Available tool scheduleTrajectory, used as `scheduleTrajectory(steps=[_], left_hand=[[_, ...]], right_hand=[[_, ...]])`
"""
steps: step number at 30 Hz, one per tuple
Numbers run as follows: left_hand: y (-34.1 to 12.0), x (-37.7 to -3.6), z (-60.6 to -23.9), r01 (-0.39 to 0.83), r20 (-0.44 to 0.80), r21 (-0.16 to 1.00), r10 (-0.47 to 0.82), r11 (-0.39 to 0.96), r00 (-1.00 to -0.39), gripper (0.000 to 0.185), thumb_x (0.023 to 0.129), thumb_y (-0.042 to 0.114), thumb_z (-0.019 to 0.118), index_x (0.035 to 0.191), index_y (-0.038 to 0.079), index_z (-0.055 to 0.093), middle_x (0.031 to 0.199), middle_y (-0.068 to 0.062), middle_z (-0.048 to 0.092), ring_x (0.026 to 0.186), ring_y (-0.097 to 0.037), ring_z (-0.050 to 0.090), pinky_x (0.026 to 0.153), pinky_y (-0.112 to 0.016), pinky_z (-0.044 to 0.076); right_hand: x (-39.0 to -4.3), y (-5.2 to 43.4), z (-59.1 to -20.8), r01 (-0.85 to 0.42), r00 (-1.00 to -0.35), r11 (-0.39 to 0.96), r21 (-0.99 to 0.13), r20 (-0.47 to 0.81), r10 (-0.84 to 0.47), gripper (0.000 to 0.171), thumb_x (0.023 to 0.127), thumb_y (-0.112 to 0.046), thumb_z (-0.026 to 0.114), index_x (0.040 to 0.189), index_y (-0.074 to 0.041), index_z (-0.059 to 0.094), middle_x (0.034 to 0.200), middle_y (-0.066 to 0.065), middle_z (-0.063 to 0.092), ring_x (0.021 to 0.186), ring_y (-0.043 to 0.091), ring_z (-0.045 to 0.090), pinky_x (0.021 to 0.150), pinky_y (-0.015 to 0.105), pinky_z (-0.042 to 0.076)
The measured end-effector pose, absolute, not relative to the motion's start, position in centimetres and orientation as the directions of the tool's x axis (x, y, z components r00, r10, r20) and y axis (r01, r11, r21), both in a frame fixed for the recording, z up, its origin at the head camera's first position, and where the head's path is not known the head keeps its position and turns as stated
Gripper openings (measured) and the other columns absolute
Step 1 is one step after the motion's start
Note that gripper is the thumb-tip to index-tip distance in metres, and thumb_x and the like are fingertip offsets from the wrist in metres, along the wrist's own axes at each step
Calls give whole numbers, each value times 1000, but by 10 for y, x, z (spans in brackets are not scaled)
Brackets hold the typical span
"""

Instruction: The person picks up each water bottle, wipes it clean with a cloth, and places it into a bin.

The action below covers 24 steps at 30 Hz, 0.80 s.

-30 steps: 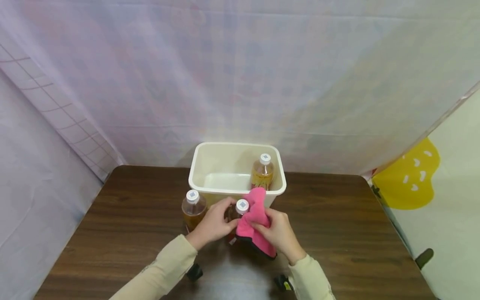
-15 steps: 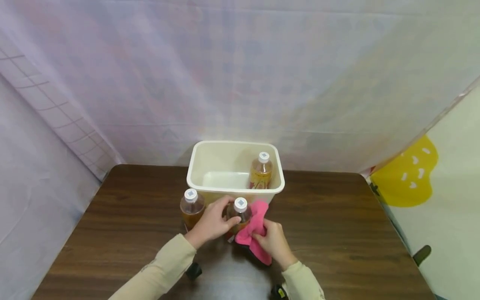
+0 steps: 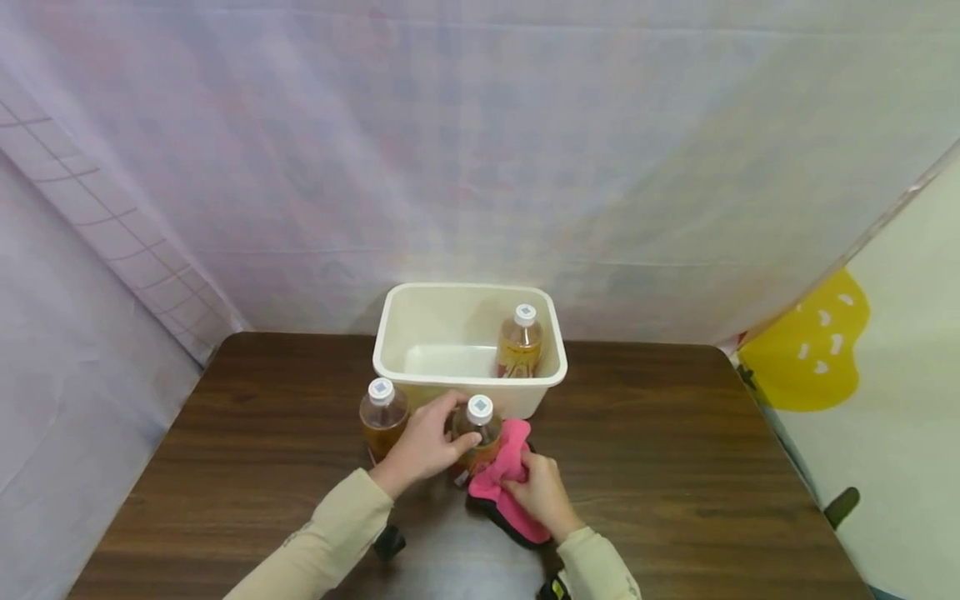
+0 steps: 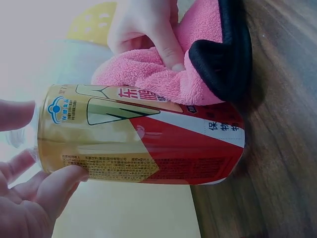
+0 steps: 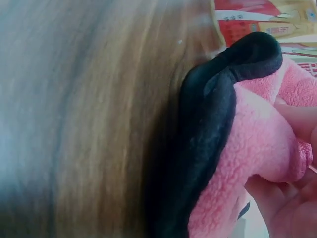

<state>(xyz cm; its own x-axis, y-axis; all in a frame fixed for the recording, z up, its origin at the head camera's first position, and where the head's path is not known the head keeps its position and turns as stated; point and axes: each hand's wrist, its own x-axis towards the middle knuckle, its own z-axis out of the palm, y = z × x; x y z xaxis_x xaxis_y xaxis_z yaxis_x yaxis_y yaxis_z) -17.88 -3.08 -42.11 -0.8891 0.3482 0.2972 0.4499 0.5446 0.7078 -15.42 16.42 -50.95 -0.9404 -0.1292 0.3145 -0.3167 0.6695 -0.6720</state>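
Note:
My left hand (image 3: 429, 443) grips the upper part of a drink bottle (image 3: 477, 450) with a white cap, which stands upright on the table before the bin. The left wrist view shows its gold and red label (image 4: 138, 136). Pinched in my right hand (image 3: 546, 493) is a pink cloth (image 3: 510, 475) with a black edge (image 5: 203, 129), pressed against the lower right side of that bottle. A second bottle (image 3: 384, 417) stands on the table just left of my left hand. Inside the cream bin (image 3: 468, 381), at its right end, stands another bottle (image 3: 520, 346).
The dark wooden table (image 3: 652, 450) reaches back to a pale curtain (image 3: 480, 167). Small black objects lie near my forearms, one of them a black piece (image 3: 389, 542) by the left sleeve. A yellow shape (image 3: 813, 346) marks the right-hand curtain.
The pink cloth and my right hand have moved down the bottle's right side toward the table, uncovering more of the bottle. My left hand keeps its hold.

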Motion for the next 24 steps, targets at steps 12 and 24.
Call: scheduleTrajectory(steps=[12, 24], left_hand=[[-31, -179, -421, 465, 307, 704, 360, 537, -881, 38, 75, 19, 73, 107, 10, 55, 99, -7, 63, 70, -11, 53, 62, -22, 46], [-31, -179, -420, 449, 285, 725, 366, 521, -886, 34, 75, 12, 71, 105, 10, 55, 95, -5, 62, 73, -12, 53, 61, -22, 46]], right_hand=[[-151, 166, -480, -301, -947, 606, -737, 306, -98, 21, 61, 0, 78, 65, -8, 59, 52, -5, 45, 49, 0, 37, 43, 18, 34], [-157, 162, -423, -438, -884, 602, -668, 441, -154, 19, 63, -6, 80, 71, -8, 63, 61, -4, 55, 56, 6, 44, 49, 20, 39]])
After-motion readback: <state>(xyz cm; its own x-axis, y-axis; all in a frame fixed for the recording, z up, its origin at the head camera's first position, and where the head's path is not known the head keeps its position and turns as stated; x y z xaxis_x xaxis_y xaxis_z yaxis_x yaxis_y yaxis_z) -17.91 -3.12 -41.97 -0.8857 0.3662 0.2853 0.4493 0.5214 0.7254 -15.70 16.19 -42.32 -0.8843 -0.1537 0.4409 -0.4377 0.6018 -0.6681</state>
